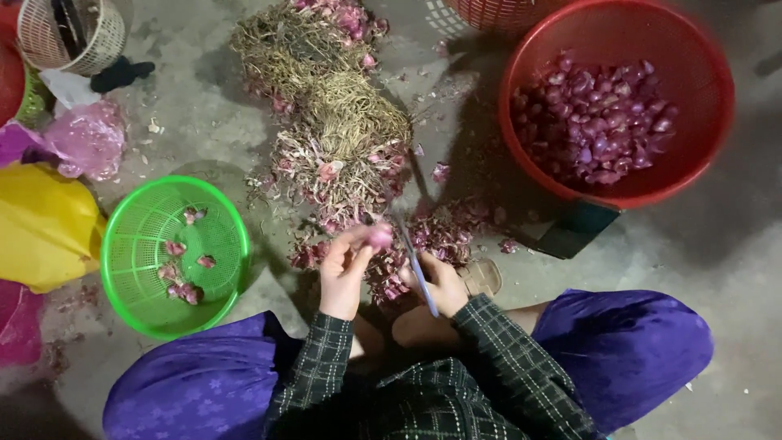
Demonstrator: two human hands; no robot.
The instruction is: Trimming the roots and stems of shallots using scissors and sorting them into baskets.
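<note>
- A crumpled pink plastic bag (pixel 85 138) lies on the concrete floor (pixel 733 244) at the far left, with a bulging yellow plastic bag (pixel 41 224) just below it; I can make out no labels on either.
- A white perforated plastic basket (pixel 77 33) stands in the top left corner; its contents are too dark to tell.
- The round green plastic basket (pixel 175 257) to my left holds only a few small pink pieces.
- The big round red plastic basket (pixel 615 98) at upper right holds a heap of peeled purple shallots (pixel 599 122).
- 2 bundles of dried shallot stalks with bulbs attached (pixel 338 130) lie in front of me, and pink skins and trimmings (pixel 444 232) are scattered between them and my knees.
- My left hand (pixel 346 269) pinches 1 small pink shallot bulb (pixel 380 236) at its fingertips, just above the trimmings.
- My right hand (pixel 444 281) is closed around a thin blue-handled blade (pixel 415 265), whose tip points up toward the bulb.
</note>
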